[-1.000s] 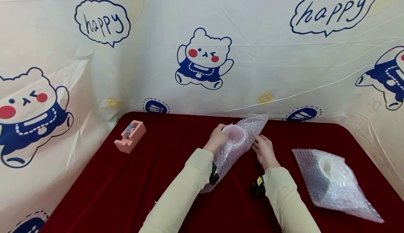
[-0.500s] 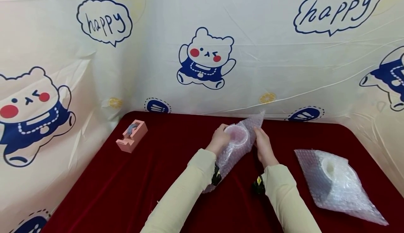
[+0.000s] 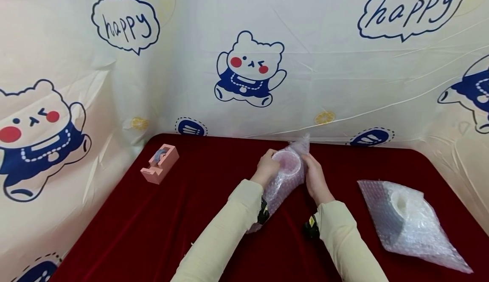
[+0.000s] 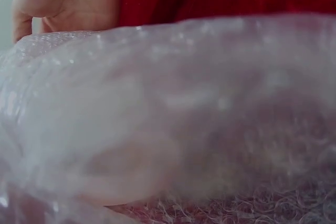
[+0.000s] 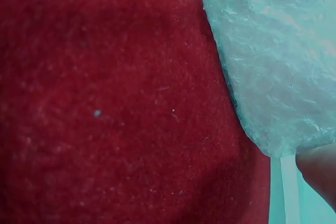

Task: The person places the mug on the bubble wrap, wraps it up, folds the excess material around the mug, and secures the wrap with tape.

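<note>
A round, open-topped pinkish-white cup [image 3: 288,163] stands near the table's back edge, in a sheet of bubble wrap [image 3: 281,193]. My left hand [image 3: 266,169] grips the cup's left side together with the wrap, thumb at the rim. On the other side, my right hand [image 3: 316,179] pinches the wrap close to the cup, and a pointed end of the sheet sticks up behind. In the left wrist view, bubble wrap [image 4: 236,72] fills most of the picture, hiding the left fingers. The right wrist view shows the wrap's edge [image 5: 262,77] and one fingertip [image 5: 320,169].
At the right of the dark red tablecloth [image 3: 214,188] lies another bubble-wrapped bundle [image 3: 414,227] around a round white object. A pink tape dispenser [image 3: 159,164] with a bluish roll sits at the back left. A printed curtain [image 3: 324,74] hangs behind the table.
My right hand has taken hold of the wrap's right side and drawn it left against the cup. The loose far end now stands narrower and more upright. My left hand stays on the cup.
</note>
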Demonstrator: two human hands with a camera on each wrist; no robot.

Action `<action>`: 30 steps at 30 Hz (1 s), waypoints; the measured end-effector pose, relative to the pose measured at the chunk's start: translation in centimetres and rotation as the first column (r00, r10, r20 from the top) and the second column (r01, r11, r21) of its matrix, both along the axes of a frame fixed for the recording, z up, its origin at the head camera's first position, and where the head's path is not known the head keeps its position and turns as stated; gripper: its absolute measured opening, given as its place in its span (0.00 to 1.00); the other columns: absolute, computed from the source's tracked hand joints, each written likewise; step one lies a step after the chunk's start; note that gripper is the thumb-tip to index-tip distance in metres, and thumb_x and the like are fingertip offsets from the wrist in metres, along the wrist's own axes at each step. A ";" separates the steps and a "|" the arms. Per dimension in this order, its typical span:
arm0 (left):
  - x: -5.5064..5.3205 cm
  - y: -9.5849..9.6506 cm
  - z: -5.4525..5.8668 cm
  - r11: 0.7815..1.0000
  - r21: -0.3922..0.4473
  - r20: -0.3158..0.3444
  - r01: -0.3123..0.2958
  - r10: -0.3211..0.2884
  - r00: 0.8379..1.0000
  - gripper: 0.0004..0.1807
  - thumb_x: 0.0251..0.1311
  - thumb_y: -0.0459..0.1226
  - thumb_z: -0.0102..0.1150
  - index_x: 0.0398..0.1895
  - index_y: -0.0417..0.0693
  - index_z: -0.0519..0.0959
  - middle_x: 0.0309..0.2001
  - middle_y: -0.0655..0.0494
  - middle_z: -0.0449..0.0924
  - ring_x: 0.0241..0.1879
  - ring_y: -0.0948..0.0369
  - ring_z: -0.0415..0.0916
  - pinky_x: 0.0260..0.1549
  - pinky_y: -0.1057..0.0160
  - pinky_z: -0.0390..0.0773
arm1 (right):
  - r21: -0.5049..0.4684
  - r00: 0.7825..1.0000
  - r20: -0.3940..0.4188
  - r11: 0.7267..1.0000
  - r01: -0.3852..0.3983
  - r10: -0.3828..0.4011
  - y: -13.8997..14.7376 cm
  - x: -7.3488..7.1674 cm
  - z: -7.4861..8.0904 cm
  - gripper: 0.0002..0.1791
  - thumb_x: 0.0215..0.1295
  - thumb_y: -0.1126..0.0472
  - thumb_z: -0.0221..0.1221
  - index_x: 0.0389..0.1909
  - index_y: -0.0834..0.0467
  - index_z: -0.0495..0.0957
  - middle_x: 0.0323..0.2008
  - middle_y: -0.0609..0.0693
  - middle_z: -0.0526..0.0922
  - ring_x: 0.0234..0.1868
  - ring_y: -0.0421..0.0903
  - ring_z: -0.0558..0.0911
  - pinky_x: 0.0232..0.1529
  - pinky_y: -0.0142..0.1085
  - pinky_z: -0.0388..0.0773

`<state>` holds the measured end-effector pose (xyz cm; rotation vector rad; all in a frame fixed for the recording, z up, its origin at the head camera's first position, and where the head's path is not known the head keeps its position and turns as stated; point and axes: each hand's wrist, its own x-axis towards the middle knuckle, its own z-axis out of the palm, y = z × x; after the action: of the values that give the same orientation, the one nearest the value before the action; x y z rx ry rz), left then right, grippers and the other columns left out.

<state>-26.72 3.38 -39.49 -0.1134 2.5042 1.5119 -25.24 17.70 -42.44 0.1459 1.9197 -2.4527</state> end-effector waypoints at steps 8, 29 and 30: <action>-0.1 0.1 0.2 0.999 -0.039 0.004 -0.015 0.015 1.000 0.23 0.62 0.28 0.44 0.60 0.51 0.71 0.58 0.46 0.75 0.43 0.55 0.70 0.39 0.61 0.71 | 0.078 0.999 -0.006 0.996 -0.032 0.033 -0.3 0.1 0.6 0.31 0.76 0.44 0.32 0.70 0.58 0.58 0.68 0.52 0.63 0.67 0.42 0.62 0.69 0.35 0.55; 0.1 0.4 0.1 0.999 -0.027 0.025 -0.018 0.019 1.000 0.25 0.60 0.28 0.44 0.61 0.52 0.70 0.60 0.46 0.73 0.52 0.49 0.69 0.46 0.55 0.70 | 0.101 0.938 0.343 0.991 -0.084 0.044 0.3 -1.8 3.4 0.38 0.68 0.40 0.48 0.72 0.58 0.57 0.72 0.54 0.57 0.68 0.46 0.62 0.70 0.39 0.59; 0.1 0.3 0.1 0.999 -0.029 0.022 -0.021 0.022 1.000 0.25 0.60 0.27 0.44 0.61 0.52 0.70 0.60 0.46 0.73 0.53 0.49 0.69 0.46 0.56 0.70 | 0.117 0.939 0.341 0.989 -0.090 0.045 0.2 -1.8 3.4 0.38 0.68 0.40 0.49 0.72 0.57 0.58 0.72 0.53 0.58 0.68 0.46 0.62 0.70 0.39 0.59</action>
<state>-26.65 3.73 -39.37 -0.1612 2.5152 1.4748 -27.04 17.93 -39.06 0.4628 1.8946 -2.0897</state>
